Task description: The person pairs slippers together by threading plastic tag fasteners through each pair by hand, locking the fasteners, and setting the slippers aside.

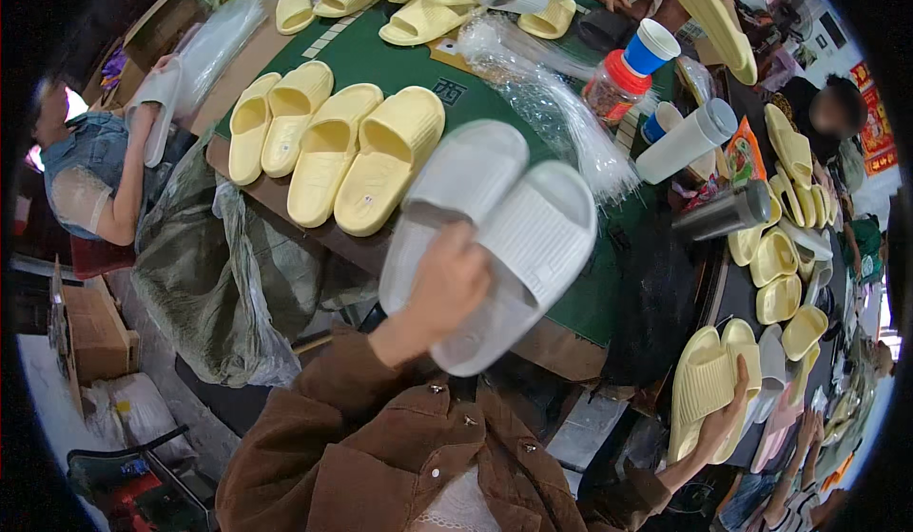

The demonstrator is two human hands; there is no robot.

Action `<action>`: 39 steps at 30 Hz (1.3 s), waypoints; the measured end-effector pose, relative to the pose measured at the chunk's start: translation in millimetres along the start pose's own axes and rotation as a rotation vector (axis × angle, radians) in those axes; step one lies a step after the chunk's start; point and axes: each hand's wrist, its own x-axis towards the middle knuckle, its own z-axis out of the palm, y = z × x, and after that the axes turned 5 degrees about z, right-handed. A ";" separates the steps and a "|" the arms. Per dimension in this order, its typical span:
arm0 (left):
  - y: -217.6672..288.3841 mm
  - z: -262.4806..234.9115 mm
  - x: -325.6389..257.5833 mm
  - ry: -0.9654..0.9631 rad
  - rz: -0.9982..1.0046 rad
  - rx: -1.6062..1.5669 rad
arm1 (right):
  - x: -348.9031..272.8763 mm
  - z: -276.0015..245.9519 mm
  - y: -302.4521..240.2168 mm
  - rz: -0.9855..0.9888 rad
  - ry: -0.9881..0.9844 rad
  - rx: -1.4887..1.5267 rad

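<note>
Left hand (447,285) clamped grey slipper pair (495,237) over table's near edge (561,337), toes toward far-right; right hand (728,418) gripped yellow pair (709,380) (fingers probably wrapped), off table's right.

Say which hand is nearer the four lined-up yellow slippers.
Left. The left hand, holding grey slippers, is beside the yellow slippers; the right hand holds another pair far off.

We see left hand (445,290) raised mid-frame on a brown-sleeved forearm, fingers curled in a closed grip, back of hand toward camera. Right hand (725,420) low at right, arm stretched out, fingers wrapped in a closed grip.
</note>
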 end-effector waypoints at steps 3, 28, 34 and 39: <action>-38.5 -60.8 27.6 0.188 -0.113 0.070 | -0.1 0.9 -4.4 0.016 0.004 0.027; -126.8 -99.4 18.3 0.550 -0.055 0.187 | -13.3 84.0 -162.1 -0.218 -0.255 0.289; -27.0 -32.4 14.6 0.343 -0.009 -0.197 | -10.4 182.5 -198.7 -0.266 -0.389 0.237; -23.9 -7.1 1.7 0.091 -0.070 -0.272 | -31.4 200.5 -181.7 -0.354 -0.541 0.549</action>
